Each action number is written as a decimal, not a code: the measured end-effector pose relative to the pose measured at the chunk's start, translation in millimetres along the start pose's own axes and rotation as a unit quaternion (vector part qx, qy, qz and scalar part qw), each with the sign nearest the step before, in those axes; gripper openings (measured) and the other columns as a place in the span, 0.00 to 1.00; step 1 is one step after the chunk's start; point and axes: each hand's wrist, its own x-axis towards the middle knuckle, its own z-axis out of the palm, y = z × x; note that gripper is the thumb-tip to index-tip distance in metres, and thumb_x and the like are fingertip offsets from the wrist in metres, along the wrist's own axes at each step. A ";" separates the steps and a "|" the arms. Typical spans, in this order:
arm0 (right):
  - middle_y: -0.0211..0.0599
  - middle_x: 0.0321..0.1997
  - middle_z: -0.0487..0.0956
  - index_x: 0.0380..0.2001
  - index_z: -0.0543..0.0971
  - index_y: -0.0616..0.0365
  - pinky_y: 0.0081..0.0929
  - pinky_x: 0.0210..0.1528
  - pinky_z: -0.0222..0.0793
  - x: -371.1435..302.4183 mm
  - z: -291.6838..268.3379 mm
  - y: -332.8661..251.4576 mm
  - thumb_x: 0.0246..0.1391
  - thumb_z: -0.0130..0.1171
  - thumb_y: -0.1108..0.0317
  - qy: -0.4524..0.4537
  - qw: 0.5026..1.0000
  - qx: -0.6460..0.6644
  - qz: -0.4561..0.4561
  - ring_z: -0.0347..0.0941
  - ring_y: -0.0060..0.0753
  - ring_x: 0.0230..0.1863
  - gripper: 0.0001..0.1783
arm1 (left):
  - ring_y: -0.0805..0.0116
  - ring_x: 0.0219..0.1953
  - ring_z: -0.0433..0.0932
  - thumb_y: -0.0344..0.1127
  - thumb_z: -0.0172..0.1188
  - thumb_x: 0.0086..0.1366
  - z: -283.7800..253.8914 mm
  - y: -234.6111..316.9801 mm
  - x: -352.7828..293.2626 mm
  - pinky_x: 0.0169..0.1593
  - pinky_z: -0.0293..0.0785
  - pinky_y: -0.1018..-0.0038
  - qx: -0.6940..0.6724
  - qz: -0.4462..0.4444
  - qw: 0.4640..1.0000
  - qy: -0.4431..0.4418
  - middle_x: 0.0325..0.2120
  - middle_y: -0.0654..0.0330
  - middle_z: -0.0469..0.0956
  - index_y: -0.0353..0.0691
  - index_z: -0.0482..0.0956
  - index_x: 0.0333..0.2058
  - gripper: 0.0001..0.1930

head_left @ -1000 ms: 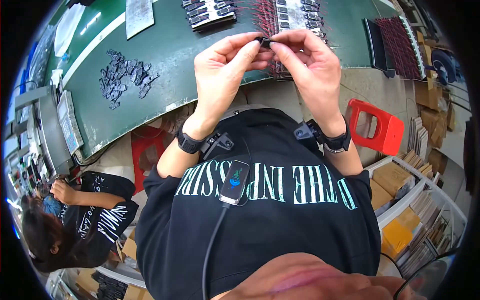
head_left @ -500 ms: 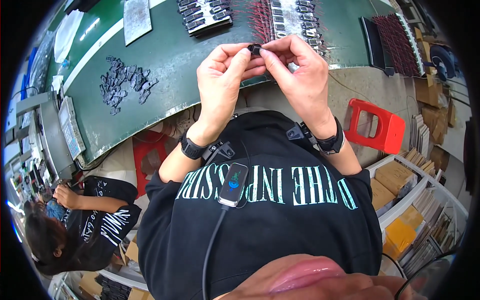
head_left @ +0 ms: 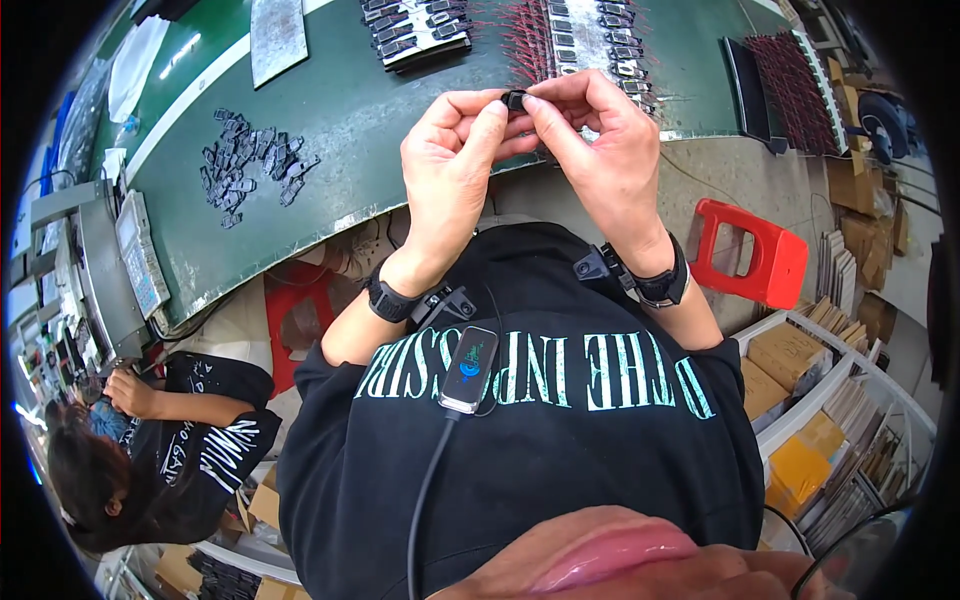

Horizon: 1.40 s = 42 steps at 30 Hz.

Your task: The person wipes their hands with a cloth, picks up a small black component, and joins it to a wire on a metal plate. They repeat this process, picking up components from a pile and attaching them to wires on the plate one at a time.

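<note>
Between my two hands, over the near edge of the green table, is a small black plastic part (head_left: 514, 100). My left hand (head_left: 452, 150) pinches its left side between thumb and fingers. From the other side, my right hand (head_left: 598, 130) grips it with thumb and forefinger. Fingertips cover much of the part, so its exact kind cannot be made out. A loose pile of similar small black parts (head_left: 240, 165) lies to the left on the table. Beyond my hands stands a board with rows of black parts (head_left: 425, 35).
Another long board (head_left: 580, 40) carries black parts and red wires. A black panel (head_left: 752, 90) and more red wires (head_left: 795, 90) lie at the right end of the green table (head_left: 340, 150). A red stool (head_left: 750, 252) stands right; a co-worker (head_left: 150, 450) sits at left.
Both hands have shifted very slightly to the right with the black part still pinched between them. The pile and boards look the same.
</note>
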 end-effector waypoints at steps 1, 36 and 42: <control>0.31 0.33 0.82 0.37 0.81 0.63 0.17 0.37 0.75 -0.3 0.0 -0.3 0.58 0.63 0.74 0.000 1.000 -0.011 -0.006 0.79 0.17 0.33 0.05 | 0.66 0.40 0.85 0.28 0.54 0.73 0.6 0.8 -1.2 0.46 0.84 0.74 0.002 0.004 1.000 0.000 0.38 0.51 0.83 0.28 0.74 0.46 0.09; 0.31 0.42 0.79 0.45 0.76 0.63 0.20 0.45 0.74 -28.4 -53.2 9.2 0.65 0.58 0.72 -0.094 0.955 0.240 0.148 0.76 0.20 0.41 0.08 | 0.67 0.37 0.85 0.23 0.58 0.69 19.5 7.4 -13.2 0.44 0.84 0.74 0.032 -0.027 0.990 -0.132 0.38 0.49 0.83 0.26 0.75 0.46 0.09; 0.31 0.41 0.79 0.45 0.76 0.62 0.18 0.45 0.73 -28.8 -56.0 15.6 0.65 0.58 0.70 -0.108 0.933 0.294 0.177 0.76 0.19 0.40 0.09 | 0.66 0.38 0.85 0.25 0.55 0.71 21.5 6.5 -14.4 0.44 0.84 0.74 0.082 -0.007 0.986 -0.145 0.37 0.49 0.83 0.25 0.76 0.48 0.10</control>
